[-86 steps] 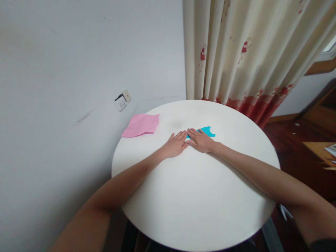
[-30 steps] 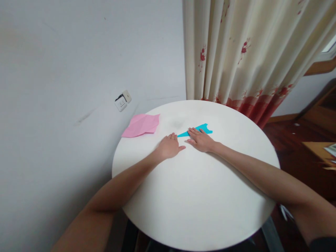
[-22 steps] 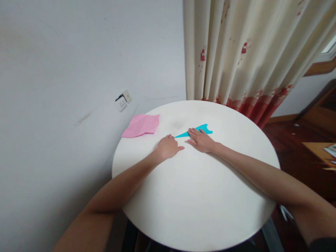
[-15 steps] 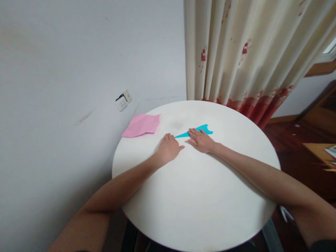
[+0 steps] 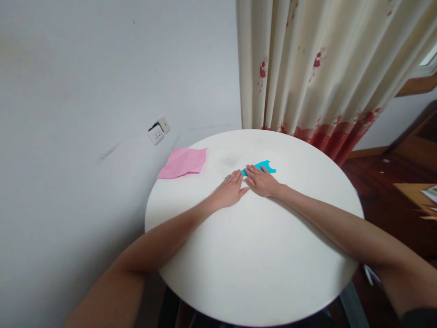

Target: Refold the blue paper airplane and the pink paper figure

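A folded strip of blue paper [image 5: 267,166], narrow and pointed at its left end and notched at its right, lies flat on the white round table [image 5: 252,259]. Over its left, thin part rests my left hand [image 5: 229,189], palm down with the fingers stretched out. My right hand [image 5: 262,181] lies flat on the paper's middle, fingers extended, close beside the left. Both hands cover much of the strip; its tip and its wide end show.
Creased pink paper [image 5: 183,163] lies at the table's far left edge. The wall with a socket [image 5: 156,135] borders the left side, and a floral curtain [image 5: 290,68] hangs behind the table.
My left hand has slid right along the blue paper from its pointed tip and is now next to my right hand. My right hand has stayed in about the same place.
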`<state>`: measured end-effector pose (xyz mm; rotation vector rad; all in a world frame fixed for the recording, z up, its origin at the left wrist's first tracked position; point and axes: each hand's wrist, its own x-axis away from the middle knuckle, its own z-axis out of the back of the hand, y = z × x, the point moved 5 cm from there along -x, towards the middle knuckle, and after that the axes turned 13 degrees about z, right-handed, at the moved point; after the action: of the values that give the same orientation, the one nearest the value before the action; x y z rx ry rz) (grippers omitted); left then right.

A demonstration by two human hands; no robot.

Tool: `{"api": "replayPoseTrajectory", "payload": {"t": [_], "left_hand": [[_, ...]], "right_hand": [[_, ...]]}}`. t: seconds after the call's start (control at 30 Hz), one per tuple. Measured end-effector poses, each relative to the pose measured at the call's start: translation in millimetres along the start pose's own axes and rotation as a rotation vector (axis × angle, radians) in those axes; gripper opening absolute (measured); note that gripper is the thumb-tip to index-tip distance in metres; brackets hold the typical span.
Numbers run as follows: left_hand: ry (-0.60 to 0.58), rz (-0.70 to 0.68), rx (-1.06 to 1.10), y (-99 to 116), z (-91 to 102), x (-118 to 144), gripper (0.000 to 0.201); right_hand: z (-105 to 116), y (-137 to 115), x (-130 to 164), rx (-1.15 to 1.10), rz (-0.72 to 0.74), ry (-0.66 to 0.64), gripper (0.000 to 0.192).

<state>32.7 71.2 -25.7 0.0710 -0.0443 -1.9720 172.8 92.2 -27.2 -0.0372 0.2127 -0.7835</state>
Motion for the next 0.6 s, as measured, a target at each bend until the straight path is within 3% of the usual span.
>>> {"api": "replayPoseTrajectory", "payload": {"t": [0.37, 0.6], "left_hand": [[-0.006, -0.022, 0.004, -2.7, -0.8, -0.7, 0.067], [-0.003, -0.03, 0.007, -2.0, 1.9, 0.8, 0.068]], "right_hand": [[-1.4, 38.4, 6.9, 0.017, -0.356, 0.077, 0.069], [1.8, 50.3, 12.0, 0.068, -0.486, 0.19, 0.075]]}}
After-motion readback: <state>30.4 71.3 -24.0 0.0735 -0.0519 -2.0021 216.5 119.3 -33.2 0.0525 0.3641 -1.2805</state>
